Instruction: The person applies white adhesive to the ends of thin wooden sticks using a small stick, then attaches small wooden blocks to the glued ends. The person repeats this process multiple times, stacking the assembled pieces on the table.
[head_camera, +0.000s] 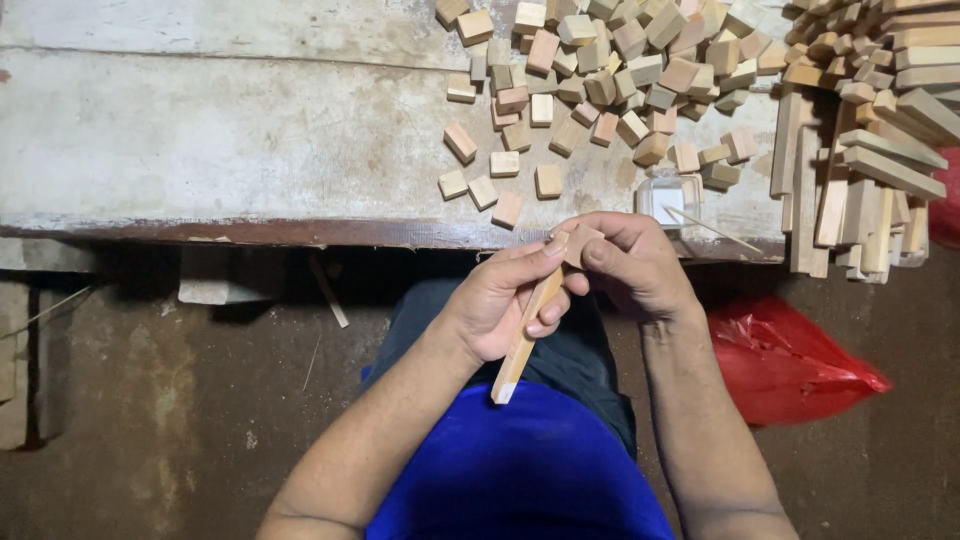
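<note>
Just off the bench's (250, 150) front edge, the left hand (495, 305) grips a long wooden stick (522, 340) while the right hand (630, 265) pinches a small wooden block (580, 243) onto its top end — the joint looks underway, with many loose blocks (600, 70) still heaped near the far edge.
</note>
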